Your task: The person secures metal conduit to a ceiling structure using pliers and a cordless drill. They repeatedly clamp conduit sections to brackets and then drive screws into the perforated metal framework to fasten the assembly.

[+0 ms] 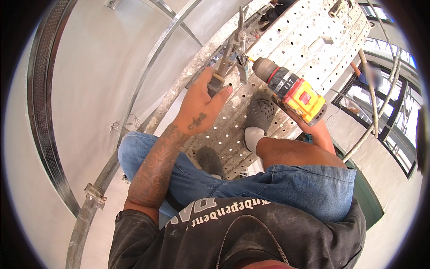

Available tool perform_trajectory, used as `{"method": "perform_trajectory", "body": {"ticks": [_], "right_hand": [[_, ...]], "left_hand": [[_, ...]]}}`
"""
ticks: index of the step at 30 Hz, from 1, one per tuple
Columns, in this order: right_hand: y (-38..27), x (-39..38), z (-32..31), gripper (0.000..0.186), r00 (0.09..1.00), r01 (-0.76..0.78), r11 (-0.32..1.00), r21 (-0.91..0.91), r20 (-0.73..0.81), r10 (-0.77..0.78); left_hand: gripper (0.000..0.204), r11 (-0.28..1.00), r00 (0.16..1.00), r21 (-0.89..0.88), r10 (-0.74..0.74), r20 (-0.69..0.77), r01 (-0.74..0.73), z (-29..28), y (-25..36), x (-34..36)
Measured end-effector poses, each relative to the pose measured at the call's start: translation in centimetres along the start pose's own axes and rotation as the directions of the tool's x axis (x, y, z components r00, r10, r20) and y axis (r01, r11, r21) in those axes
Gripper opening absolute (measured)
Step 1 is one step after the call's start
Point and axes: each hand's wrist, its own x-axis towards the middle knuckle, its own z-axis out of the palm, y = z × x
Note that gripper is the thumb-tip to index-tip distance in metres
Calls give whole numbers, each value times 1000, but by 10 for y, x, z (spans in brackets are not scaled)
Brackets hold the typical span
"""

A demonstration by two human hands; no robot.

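Two hands: apart; the left hand point(202, 104) is clamped on the dark, blocky end of a metal piece point(230, 54), the right hand point(310, 129) seemingly wrapped on a drill point(298, 93) (its fingers are mostly hidden).
Drill heft: likely heavy, rigid, weighted rearward; best taken by its grip, clear of the chuck point(264, 69).
Metal feel: probably stiff and hard-edged; best held at the blocky end.
Drill place: 3 o'clock from the left hand, 11 from the right, nose toward 10.
Metal place: 1 o'clock from the left hand, near the drill's nose; contact unclear.
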Motion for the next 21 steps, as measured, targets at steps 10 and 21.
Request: {"method": "perform_trajectory", "body": {"ticks": [10,21], "right_hand": [[6,-4,-8,36,999,-17,1000,2,-29,17],[11,-5,-6,36,1000,5,1000,24,11,-5]], "left_hand": [[44,998,998,28,55,-5,-55,2,4,4],[41,999,1000,19,29,10,-29,5,-1,3]]}}
